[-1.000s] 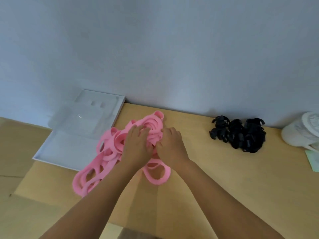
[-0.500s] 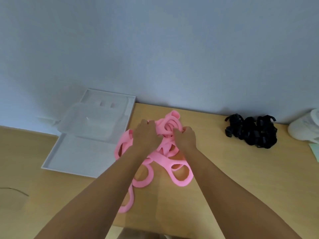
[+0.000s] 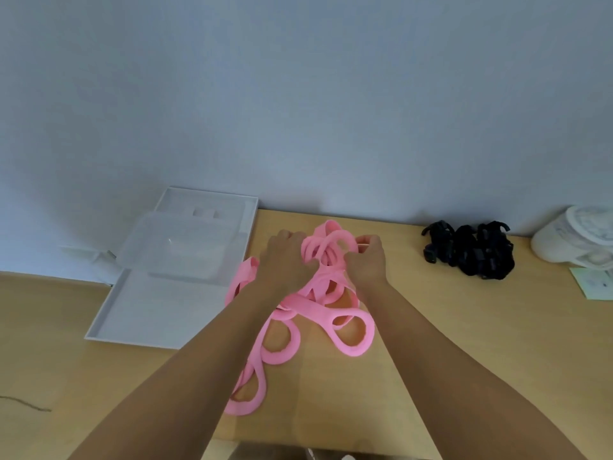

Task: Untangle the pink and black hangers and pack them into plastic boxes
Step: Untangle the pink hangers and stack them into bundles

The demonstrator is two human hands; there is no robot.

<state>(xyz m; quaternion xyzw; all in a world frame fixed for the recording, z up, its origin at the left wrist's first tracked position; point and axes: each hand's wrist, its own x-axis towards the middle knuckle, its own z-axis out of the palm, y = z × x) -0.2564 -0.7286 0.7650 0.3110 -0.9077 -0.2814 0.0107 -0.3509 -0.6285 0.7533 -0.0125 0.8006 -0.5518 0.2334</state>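
A tangle of pink hangers (image 3: 326,293), looped bands joined in chains, lies in the middle of the wooden table (image 3: 464,343). My left hand (image 3: 287,262) grips the left side of the knot near its top. My right hand (image 3: 366,262) pinches a loop on the right side. Loose pink loops trail toward me between my forearms. A pile of black hangers (image 3: 471,252) sits at the back right, untouched. A clear plastic box (image 3: 172,247) rests on a white tray (image 3: 149,313) at the left.
A white round appliance (image 3: 577,237) stands at the far right by the wall, with a pale green paper (image 3: 593,282) in front of it. The grey wall runs along the table's back edge. The tray overhangs a lower wooden surface at left.
Both hands have lifted and gathered the pink knot and moved slightly apart on it. More loops now hang stretched toward me. The view shifted left, so the black pile appears further right.
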